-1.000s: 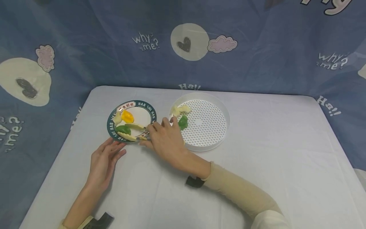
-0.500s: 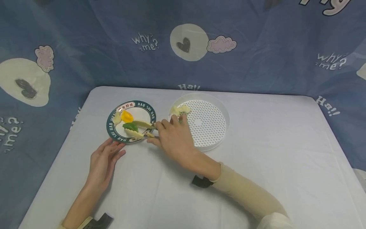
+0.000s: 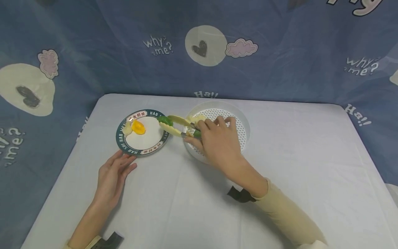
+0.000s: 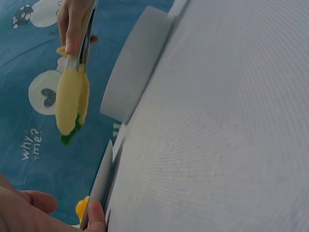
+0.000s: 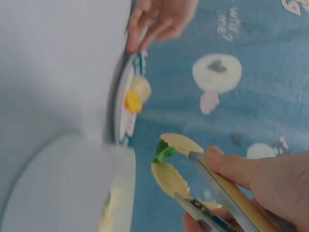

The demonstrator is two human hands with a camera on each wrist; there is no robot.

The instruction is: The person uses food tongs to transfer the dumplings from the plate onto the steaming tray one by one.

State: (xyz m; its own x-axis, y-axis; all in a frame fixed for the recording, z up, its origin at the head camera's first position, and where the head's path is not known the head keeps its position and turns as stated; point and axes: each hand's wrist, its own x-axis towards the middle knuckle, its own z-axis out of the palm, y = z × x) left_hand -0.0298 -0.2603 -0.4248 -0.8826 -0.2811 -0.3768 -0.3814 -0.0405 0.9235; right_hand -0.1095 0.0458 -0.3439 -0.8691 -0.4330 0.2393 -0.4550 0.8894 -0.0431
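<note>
My right hand (image 3: 219, 143) grips a pair of tongs (image 3: 178, 124) with pale yellow, scalloped tips. A crinkled green piece (image 3: 165, 120), perhaps vegetable, is pinched between those tips, above the gap between plate and tray. Fingers of my left hand (image 3: 113, 176) rest against the near rim of a white plate (image 3: 146, 140) with a dark green lettered border. On the plate lie a glossy yellow piece (image 3: 138, 127) and a pale cream piece (image 3: 127, 129). Partly behind my right hand stands a round white tray (image 3: 244, 117) with a perforated bottom.
Inside the tray, a pale piece (image 3: 197, 118) lies at the left, partly covered by the tongs and hand. A white cloth covers the table (image 3: 295, 155). Behind it hangs a blue printed curtain (image 3: 280, 69).
My right hand has moved right and away from me, lifting the green piece off the plate in the tongs toward the tray. My left hand has stayed at the plate's rim.
</note>
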